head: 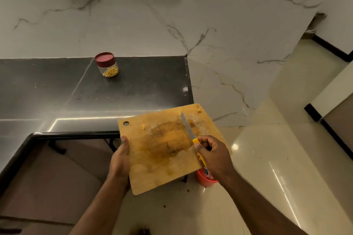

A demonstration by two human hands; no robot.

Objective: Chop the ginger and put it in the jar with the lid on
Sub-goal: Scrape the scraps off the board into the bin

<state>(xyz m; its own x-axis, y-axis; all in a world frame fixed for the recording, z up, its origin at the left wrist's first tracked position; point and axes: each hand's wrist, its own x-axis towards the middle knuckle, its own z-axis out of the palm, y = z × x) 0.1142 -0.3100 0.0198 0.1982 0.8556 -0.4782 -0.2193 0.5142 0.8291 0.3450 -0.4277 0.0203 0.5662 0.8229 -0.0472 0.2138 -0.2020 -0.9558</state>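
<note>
Beyond black counter (133, 86), left hand (120, 160) gripping stained cutting board (164, 168), right hand (214, 154) clamped round yellow-handled knife (188, 129).

One jar (106, 65), one knife (188, 128), one board (162, 149).

I see a clear jar (108, 67) at eleven o'clock with a maroon lid (104, 58) and yellow chopped ginger (110, 72) inside, standing on a black counter (57, 89). The tan wooden board (164, 168) carries a darker orange-brown stain, and the knife (191, 135) has a silver blade and yellow handle. At twelve o'clock the wall (152, 15) is white marble with grey veins; at five o'clock a red bucket (204, 179) sits on cream floor (267, 158).
</note>
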